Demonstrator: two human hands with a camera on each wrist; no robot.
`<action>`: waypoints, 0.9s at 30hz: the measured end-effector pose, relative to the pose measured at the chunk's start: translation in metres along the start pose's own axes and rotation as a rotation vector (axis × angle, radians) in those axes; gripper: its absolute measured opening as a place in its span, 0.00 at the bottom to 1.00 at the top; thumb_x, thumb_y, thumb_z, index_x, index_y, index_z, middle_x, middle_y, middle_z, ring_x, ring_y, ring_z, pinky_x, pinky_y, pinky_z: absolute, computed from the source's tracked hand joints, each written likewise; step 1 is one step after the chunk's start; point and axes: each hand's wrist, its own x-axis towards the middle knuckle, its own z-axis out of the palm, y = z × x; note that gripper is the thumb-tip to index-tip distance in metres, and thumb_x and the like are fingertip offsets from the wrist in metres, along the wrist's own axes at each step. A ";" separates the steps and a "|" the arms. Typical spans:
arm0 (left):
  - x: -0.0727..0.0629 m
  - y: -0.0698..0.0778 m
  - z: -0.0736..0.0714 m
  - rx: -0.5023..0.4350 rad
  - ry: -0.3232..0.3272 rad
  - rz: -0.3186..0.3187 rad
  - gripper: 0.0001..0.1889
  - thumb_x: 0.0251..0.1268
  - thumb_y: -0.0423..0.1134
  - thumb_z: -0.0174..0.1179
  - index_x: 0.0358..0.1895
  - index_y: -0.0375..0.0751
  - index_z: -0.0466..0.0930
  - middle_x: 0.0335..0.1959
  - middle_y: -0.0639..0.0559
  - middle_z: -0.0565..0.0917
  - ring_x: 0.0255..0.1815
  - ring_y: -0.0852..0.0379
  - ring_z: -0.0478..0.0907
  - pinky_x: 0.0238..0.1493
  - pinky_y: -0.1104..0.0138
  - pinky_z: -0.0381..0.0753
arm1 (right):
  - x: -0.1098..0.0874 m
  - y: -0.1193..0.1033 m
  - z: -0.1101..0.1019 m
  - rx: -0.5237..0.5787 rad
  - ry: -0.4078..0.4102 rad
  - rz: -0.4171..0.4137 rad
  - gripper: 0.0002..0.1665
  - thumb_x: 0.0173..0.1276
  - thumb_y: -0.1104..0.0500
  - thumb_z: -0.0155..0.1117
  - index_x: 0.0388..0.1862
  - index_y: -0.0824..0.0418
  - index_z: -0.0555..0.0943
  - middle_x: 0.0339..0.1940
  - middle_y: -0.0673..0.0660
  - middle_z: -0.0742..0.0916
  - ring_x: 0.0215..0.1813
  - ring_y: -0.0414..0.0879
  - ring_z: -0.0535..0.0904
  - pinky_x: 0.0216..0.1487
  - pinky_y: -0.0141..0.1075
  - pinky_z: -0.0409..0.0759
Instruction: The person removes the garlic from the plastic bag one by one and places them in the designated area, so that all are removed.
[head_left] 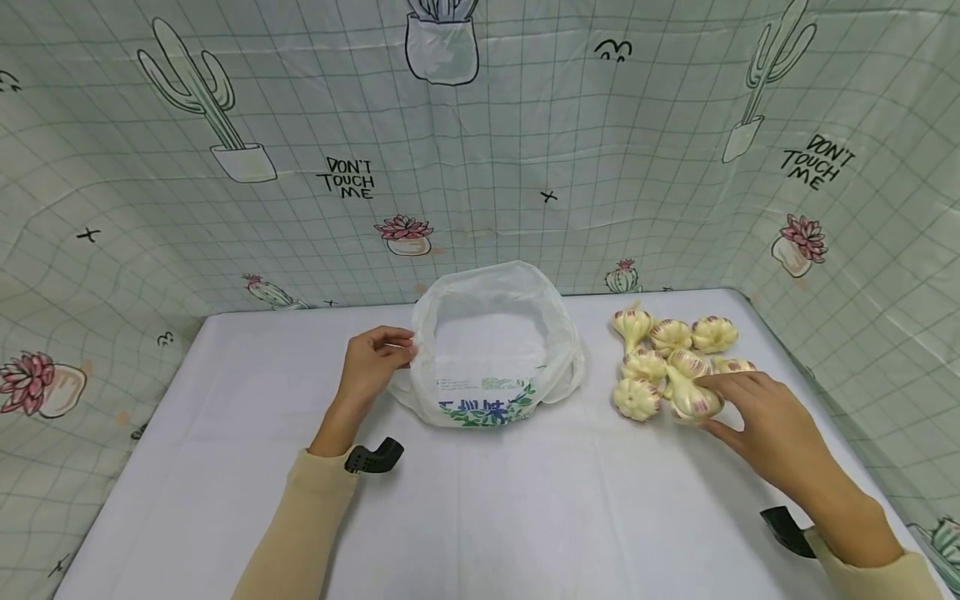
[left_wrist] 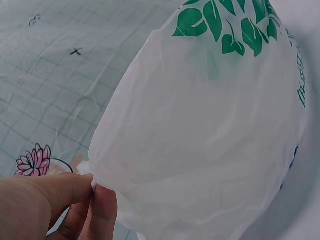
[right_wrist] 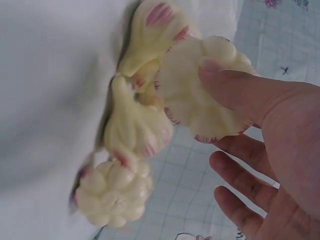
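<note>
A white plastic bag (head_left: 425,392) with green leaves and blue print stands in the middle of the table, its wide mouth facing up. At its left edge, my left hand (head_left: 367,367) pinches the thin plastic between thumb and fingers; the left wrist view shows the pinched plastic (left_wrist: 150,145) close up. Over on the right, my right hand (head_left: 780,429) grips a garlic bulb (head_left: 693,403) by its sides. The right wrist view shows my thumb across the pale flat base of that bulb (right_wrist: 182,95). Several other garlic bulbs (head_left: 636,399) lie grouped just beyond it, cream with purple-pink streaks.
A white cloth covers the table (head_left: 525,517). Grid-patterned curtains (head_left: 495,150) with cactus drawings hang behind it and along both sides. Each wrist wears a black mount (head_left: 373,457).
</note>
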 end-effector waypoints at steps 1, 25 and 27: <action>0.000 0.000 0.000 0.002 0.001 -0.002 0.12 0.71 0.24 0.65 0.55 0.26 0.84 0.48 0.38 0.85 0.37 0.65 0.83 0.40 0.77 0.87 | -0.002 0.002 0.000 -0.005 -0.002 0.006 0.40 0.36 0.66 0.91 0.53 0.63 0.85 0.45 0.63 0.90 0.50 0.65 0.84 0.48 0.62 0.80; -0.002 0.000 0.001 0.001 0.008 0.007 0.12 0.71 0.23 0.64 0.55 0.26 0.84 0.47 0.39 0.85 0.35 0.66 0.83 0.39 0.76 0.87 | -0.018 0.020 0.012 0.018 -0.187 0.026 0.36 0.44 0.66 0.89 0.56 0.65 0.85 0.50 0.66 0.90 0.52 0.68 0.84 0.49 0.65 0.83; -0.002 0.001 0.001 -0.001 0.008 0.009 0.12 0.71 0.22 0.64 0.55 0.26 0.84 0.47 0.39 0.85 0.35 0.66 0.83 0.39 0.76 0.87 | -0.017 0.021 0.013 0.024 -0.189 0.019 0.37 0.45 0.67 0.88 0.57 0.66 0.85 0.51 0.66 0.89 0.52 0.68 0.84 0.49 0.65 0.83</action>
